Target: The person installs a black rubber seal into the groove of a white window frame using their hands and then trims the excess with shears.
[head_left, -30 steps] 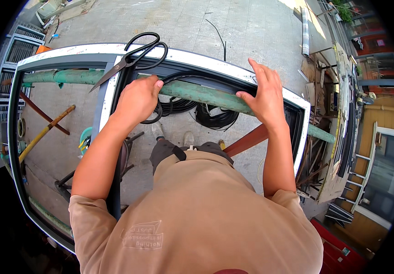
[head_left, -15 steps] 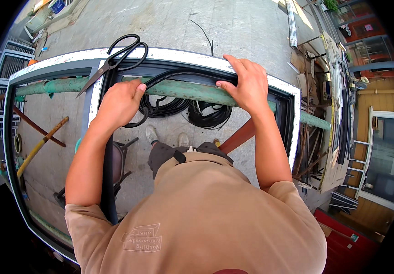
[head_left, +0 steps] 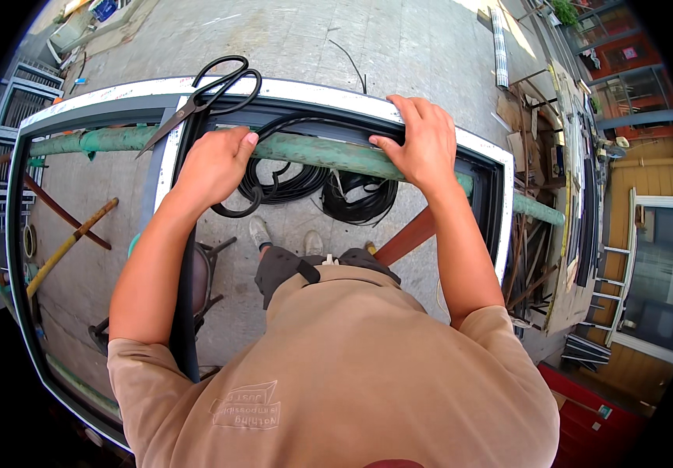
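A large dark grey window frame (head_left: 336,90) with white-filmed outer faces lies in front of me. My left hand (head_left: 215,165) is closed on a black rubber strip (head_left: 305,121), beside the frame's middle bar; the strip's loose end curls below the hand. From there the strip arcs right along the inside of the far rail. My right hand (head_left: 426,144) is wrapped over that rail near its right end, fingers on top and thumb on the inner side. Black-handled scissors (head_left: 210,95) rest on the joint of middle bar and far rail, blades pointing lower left.
Green-wrapped poles (head_left: 336,156) run beneath the frame. Coils of black strip (head_left: 360,195) lie on the concrete floor. A chair (head_left: 205,273) stands under the frame near the middle bar. Scrap lengths and boards (head_left: 535,148) are piled at the right, beside a ladder (head_left: 616,281).
My left hand has shifted slightly up and right, its thumb moving along the strip. My right hand keeps its place on the rail. The scissors and frame appear slightly shifted in the view.
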`<state>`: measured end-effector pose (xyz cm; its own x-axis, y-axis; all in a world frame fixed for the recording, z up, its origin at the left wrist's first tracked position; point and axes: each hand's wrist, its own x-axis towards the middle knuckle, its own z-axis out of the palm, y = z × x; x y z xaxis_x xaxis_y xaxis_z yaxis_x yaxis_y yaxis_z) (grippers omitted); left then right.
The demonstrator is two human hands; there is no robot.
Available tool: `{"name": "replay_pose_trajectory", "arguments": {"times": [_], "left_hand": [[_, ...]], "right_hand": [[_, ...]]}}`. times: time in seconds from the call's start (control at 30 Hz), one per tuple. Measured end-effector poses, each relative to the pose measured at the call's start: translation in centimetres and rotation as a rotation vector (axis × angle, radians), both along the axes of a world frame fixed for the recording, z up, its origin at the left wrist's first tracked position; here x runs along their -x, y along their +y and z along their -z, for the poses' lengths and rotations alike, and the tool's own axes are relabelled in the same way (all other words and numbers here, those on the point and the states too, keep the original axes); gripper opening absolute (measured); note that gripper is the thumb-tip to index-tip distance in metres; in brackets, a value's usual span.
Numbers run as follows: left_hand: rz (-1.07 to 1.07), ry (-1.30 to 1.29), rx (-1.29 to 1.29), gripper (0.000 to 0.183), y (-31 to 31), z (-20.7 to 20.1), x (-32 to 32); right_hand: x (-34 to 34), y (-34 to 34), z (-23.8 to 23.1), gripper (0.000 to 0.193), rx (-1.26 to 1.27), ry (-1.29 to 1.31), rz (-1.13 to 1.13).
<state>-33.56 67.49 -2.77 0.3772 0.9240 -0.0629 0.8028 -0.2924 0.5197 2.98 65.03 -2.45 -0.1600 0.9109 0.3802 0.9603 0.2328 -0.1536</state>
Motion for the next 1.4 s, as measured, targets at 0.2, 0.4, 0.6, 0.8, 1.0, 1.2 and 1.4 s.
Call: {"name": "replay_pose_trajectory", "arguments": {"times": [0.2,0.4,0.6,0.8,1.0,1.2,1.4], "left_hand": [[-0.01,-0.009,-0.025,0.043,0.0,0.3,0.1],[-0.034,0.009,-0.063,0.044,0.1,0.1,-0.2],[-0.045,-0.004,-0.07,0.045,0.3,0.1,-0.2],[-0.013,-0.036,-0.033,0.041,0.1,0.0,0.1],[0.032,0.025,0.029,0.039,-0.1,0.2,0.2],[-0.009,-0.017,-0.033,0.041,0.2,0.3,0.2],[-0.077,-0.028,-0.064,0.044,0.5,0.0,-0.4]], "right_hand": [[1.0,0.5,1.6,0.074,-0.128,-0.012,-0.055],[1.1,0.5,2.0,0.076,-0.167,-0.017,-0.049],[3.7,0.7,1.2,0.079,-0.148,-0.01,-0.043],[4.9,1.5,2.5,0.078,-0.237,0.026,-0.051],[5.0,1.3,2.2,0.077,-0.231,0.035,-0.029],[5.2,1.4,2.4,0.075,-0.233,0.027,-0.026],[5.5,1.6,2.3,0.076,-0.227,0.018,-0.033]]}}
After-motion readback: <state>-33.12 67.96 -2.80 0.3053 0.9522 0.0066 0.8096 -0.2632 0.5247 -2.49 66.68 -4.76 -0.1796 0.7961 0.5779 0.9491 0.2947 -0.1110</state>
